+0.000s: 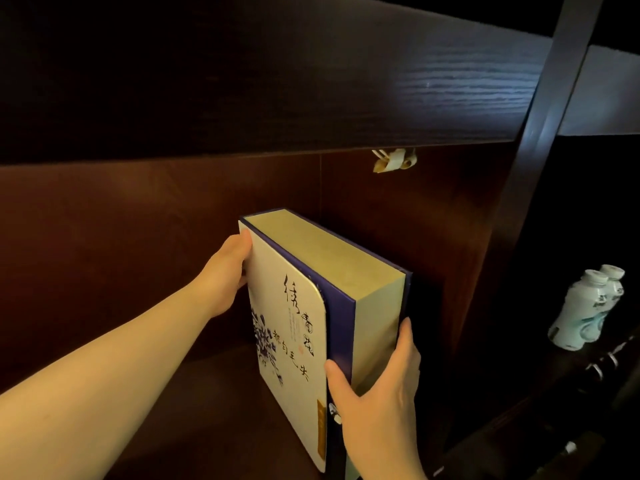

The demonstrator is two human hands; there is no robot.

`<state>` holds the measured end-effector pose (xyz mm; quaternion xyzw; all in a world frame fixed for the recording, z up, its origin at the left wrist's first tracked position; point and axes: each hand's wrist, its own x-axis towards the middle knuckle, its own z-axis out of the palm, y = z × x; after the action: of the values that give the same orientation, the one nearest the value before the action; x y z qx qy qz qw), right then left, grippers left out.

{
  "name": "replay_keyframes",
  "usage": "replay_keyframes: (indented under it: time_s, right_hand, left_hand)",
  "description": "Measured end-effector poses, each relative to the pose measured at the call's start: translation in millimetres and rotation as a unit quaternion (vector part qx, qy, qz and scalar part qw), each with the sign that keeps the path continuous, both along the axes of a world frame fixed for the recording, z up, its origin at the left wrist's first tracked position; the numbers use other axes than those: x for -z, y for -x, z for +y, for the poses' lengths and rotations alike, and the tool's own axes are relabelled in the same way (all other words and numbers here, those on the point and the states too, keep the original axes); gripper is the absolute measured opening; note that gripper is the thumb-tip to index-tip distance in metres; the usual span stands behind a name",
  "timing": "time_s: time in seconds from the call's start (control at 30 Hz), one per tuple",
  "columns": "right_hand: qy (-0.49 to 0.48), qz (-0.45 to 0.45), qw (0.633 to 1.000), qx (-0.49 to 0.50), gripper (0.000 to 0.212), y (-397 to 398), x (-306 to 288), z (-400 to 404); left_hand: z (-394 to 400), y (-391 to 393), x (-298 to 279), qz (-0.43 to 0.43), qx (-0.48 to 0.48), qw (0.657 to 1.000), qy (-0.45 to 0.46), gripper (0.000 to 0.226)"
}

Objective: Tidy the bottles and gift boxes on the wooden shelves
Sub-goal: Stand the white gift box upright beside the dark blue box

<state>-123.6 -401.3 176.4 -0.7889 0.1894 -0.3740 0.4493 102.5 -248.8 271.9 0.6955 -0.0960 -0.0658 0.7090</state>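
Head view: both hands, left (227,271) and right (377,386), grip an upright box (311,327) on a dark shelf (214,393); bottles (585,306) stand right.

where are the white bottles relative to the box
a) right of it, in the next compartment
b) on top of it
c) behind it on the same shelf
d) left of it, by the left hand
a: the bottles stand right of the box, past the dark upright that divides the shelves, while both hands, left and right, hold the box.
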Motion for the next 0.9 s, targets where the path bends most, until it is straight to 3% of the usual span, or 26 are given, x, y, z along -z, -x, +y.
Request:
replay_keyframes:
  time_s: [0.2, 0.37, 0.57, 0.73, 0.9]
  right_hand:
    - [-0.065, -0.021, 0.995, -0.069, 0.117, -2.5, -5.8, -5.2]
    - [-0.108, -0.027, 0.98, -0.163, 0.105, -0.5, -13.2, -8.3]
    - [-0.132, -0.021, 0.957, -0.256, 0.096, 4.3, -21.1, -0.1]
    - [-0.154, -0.032, 0.935, -0.319, 0.079, 9.1, -28.3, -6.0]
    - [-0.18, -0.026, 0.918, -0.352, 0.046, 9.7, -24.2, 0.2]
  left_hand:
    - [31.0, 12.2, -10.8, -0.037, -0.028, 0.998, -0.049, 0.029]
    - [67.1, 31.1, -23.6, -0.057, -0.075, 0.992, -0.089, 0.042]
    - [126.0, 74.7, -21.5, -0.072, -0.089, 0.986, -0.124, 0.037]
    - [153.3, 115.6, -20.8, -0.1, -0.088, 0.977, -0.167, 0.04]
    - [177.5, 162.8, -19.3, -0.13, -0.109, 0.965, -0.201, 0.042]
